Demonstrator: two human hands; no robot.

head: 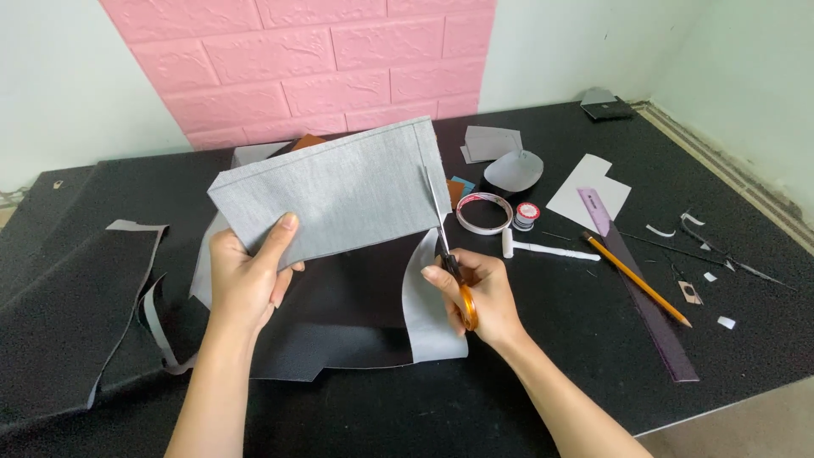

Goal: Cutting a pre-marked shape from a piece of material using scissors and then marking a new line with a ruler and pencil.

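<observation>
From the head view, the grey fabric panel [335,191] is held up above the black table [551,339]; it looks light and thin but fairly stiff, so it is best taken at its lower left edge, where the left hand [246,280] is pinched closed on it. The right hand [475,293] is wrapped tight around the orange-handled scissors [449,254], whose blades stand slightly apart along the right edge of the panel, beside a cut strip [428,297] curling down. The lower handle loop is hidden in the fingers, and the small scraps at the far right are perhaps paper, too small to tell.

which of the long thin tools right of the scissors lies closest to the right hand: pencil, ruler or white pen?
The white pen. It lies just above the right hand, beside the tape roll. The yellow pencil and purple ruler lie farther right, crossing each other.
</observation>
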